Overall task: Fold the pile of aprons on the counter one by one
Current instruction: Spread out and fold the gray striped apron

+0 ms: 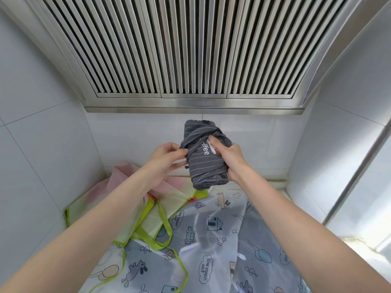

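Note:
A dark grey striped apron point(203, 166), folded into a compact bundle with its strap wound round it, is held up in the air above the counter. My right hand point(229, 157) grips the bundle from its right side, thumb pressed on the front by the white lettering. My left hand point(167, 159) pinches the strap at the bundle's left edge. Below lies a translucent white apron point(211, 240) with cartoon prints, spread over the counter. A pale yellow and pink apron point(131, 204) with lime green trim lies crumpled to the left.
A steel extractor hood point(190, 60) with slatted filters hangs overhead. White tiled walls point(42, 134) close in the left, back and right sides. A metal frame point(357, 172) runs along the right.

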{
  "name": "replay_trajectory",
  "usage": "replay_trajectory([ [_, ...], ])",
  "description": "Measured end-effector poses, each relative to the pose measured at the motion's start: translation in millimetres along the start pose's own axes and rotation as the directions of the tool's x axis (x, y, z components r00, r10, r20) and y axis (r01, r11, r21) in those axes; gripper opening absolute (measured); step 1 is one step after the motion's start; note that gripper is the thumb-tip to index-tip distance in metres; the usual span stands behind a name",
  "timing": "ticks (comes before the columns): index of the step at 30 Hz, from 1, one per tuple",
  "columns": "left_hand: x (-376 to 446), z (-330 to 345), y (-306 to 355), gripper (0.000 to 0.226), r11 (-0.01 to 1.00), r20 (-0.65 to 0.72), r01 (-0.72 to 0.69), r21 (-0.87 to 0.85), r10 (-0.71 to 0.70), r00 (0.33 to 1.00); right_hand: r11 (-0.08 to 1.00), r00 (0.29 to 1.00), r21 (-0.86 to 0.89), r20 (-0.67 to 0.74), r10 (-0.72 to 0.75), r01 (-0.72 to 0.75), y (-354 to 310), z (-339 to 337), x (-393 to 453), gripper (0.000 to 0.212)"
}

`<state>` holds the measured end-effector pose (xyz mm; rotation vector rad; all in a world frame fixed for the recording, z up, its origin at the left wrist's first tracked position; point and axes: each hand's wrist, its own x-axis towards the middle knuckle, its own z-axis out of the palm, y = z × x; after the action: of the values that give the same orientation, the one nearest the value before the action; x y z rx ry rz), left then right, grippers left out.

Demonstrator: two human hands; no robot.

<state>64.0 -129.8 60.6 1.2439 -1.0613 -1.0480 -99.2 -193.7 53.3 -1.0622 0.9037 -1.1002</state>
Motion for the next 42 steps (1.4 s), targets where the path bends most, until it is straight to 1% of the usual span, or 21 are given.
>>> replay_trajectory([
  [3, 8, 2, -3, 0.018, 0.927, -0.105, -0.170, 0.334, 0.216, 0.971, 0.998, 0.994, -0.035, 0.085, 0.064, -0.061, 3, -3, -1, 0.028],
  [6, 16, -2, -1, 0.022, 0.830, -0.183, -0.156, 0.535, 0.294, 0.938, 0.992, 0.987, -0.039, 0.107, 0.122, -0.118, 10, -10, -2, 0.034],
  [8, 22, -5, 3, 0.027, 0.902, -0.263, -0.121, 0.415, 0.246, 0.933, 0.989, 0.989, 0.021, -0.007, 0.149, -0.149, 18, -16, -1, 0.037],
  [10, 22, -4, 5, 0.029, 0.949, -0.215, -0.106, 0.297, 0.174, 0.961, 0.976, 0.978, 0.140, -0.103, 0.182, -0.167, 26, -20, -1, 0.038],
  [12, 21, -2, 0, 0.030, 0.946, -0.125, -0.079, 0.315, 0.124, 0.984, 0.955, 0.970, 0.241, -0.129, 0.208, -0.173, 28, -22, -1, 0.031],
  [15, 20, -11, -3, 0.029, 0.917, -0.112, -0.059, 0.395, 0.112, 0.987, 0.945, 0.970, 0.278, -0.118, 0.212, -0.173, 23, -21, -1, 0.021],
  [19, 20, -17, -5, 0.018, 0.925, -0.057, 0.087, 0.370, -0.071, 0.996, 0.947, 0.969, 0.300, -0.172, 0.175, -0.118, 23, -16, 0, 0.028],
  [21, 17, -16, -11, 0.019, 0.943, -0.006, 0.202, 0.263, -0.208, 0.978, 0.947, 0.975, 0.315, -0.186, 0.123, -0.060, 23, -11, 0, 0.026],
  [23, 16, -14, -20, 0.047, 0.929, 0.084, 0.341, 0.144, -0.355, 0.931, 0.951, 0.984, 0.310, -0.173, 0.052, 0.004, 24, -8, 1, 0.026],
  [25, 13, -5, -22, 0.059, 0.889, 0.226, 0.456, -0.043, -0.436, 0.871, 0.956, 0.988, 0.287, -0.154, -0.019, 0.063, 23, -4, 1, 0.026],
  [27, 11, 7, -22, 0.061, 0.879, 0.293, 0.444, -0.174, -0.384, 0.876, 0.960, 0.988, 0.263, -0.137, -0.066, 0.100, 24, 1, 1, 0.028],
  [29, 11, 17, -16, 0.049, 0.921, 0.195, 0.327, -0.211, -0.288, 0.937, 0.973, 0.996, 0.219, -0.062, -0.057, 0.069, 21, -1, -2, 0.035],
  [31, 14, 16, -9, 0.039, 0.976, 0.031, 0.180, -0.126, -0.177, 0.984, 0.999, 0.999, -0.049, 0.036, -0.005, 0.007, 12, -12, -6, 0.048],
  [33, 20, 5, -3, 0.034, 0.987, -0.041, 0.040, 0.157, -0.034, 0.999, 0.914, 0.999, -0.403, 0.031, -0.028, 0.038, -2, -26, -8, 0.074],
  [35, 21, -1, 5, 0.028, 0.883, 0.033, -0.070, 0.464, 0.061, 0.998, 0.717, 0.960, -0.643, 0.112, -0.258, 0.268, -20, -27, -12, 0.082],
  [36, 21, 2, 10, 0.027, 0.823, 0.102, -0.124, 0.554, 0.080, 0.991, 0.545, 0.908, -0.740, 0.225, -0.353, 0.395, -29, -23, -17, 0.073],
  [37, 21, 6, 13, 0.027, 0.787, 0.163, -0.167, 0.594, 0.086, 0.983, 0.344, 0.866, -0.814, 0.347, -0.361, 0.469, -35, -15, -20, 0.061],
  [38, 20, 15, 16, 0.027, 0.763, 0.226, -0.213, 0.610, 0.090, 0.970, 0.169, 0.851, -0.858, 0.419, -0.317, 0.485, -40, -11, -25, 0.049],
  [39, 18, 23, 20, 0.025, 0.753, 0.267, -0.237, 0.614, 0.084, 0.960, 0.056, 0.855, -0.880, 0.441, -0.272, 0.471, -42, -9, -26, 0.040],
  [41, 14, 41, 27, 0.027, 0.768, 0.332, -0.246, 0.591, 0.047, 0.942, 0.008, 0.874, -0.908, 0.401, -0.276, 0.419, -48, -18, -32, 0.028],
  [42, 13, 51, 29, 0.034, 0.772, 0.356, -0.250, 0.584, 0.034, 0.934, 0.079, 0.888, -0.918, 0.350, -0.298, 0.389, -51, -27, -36, 0.025],
])
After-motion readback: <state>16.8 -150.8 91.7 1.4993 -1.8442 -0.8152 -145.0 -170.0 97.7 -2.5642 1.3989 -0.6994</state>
